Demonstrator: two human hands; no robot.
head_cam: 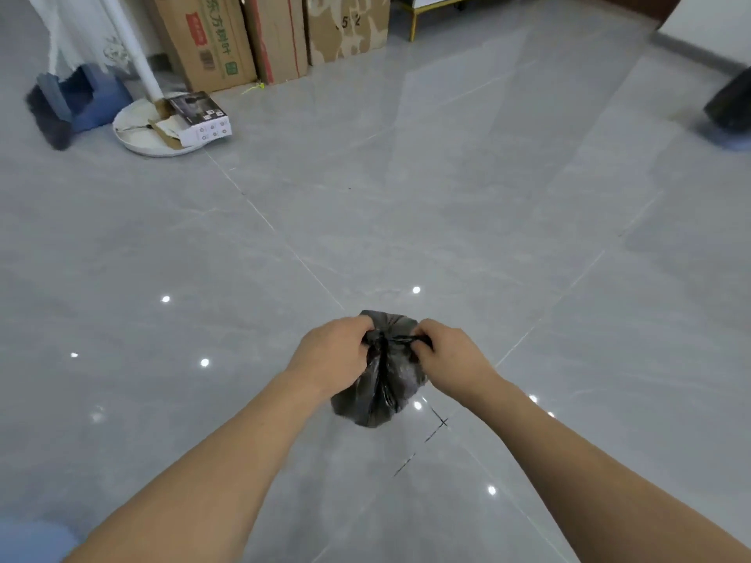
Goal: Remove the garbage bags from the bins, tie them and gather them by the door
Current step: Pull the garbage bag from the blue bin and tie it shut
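Note:
A small black garbage bag (380,390) hangs in the air in front of me, above the grey tiled floor. My left hand (331,353) grips the gathered top of the bag from the left. My right hand (449,353) pinches a twisted strand of the bag's top from the right. Between the two hands the plastic is bunched into a knot-like twist. A dark bin-like object (731,103) stands at the far right edge, partly cut off and blurred.
Cardboard boxes (211,42) lean against the back wall. A white stand with a round base (138,144) carries a small printed box (201,117). A blue dustpan and dark broom (61,107) sit at the far left. A gold-legged piece of furniture (414,18) stands at the back.

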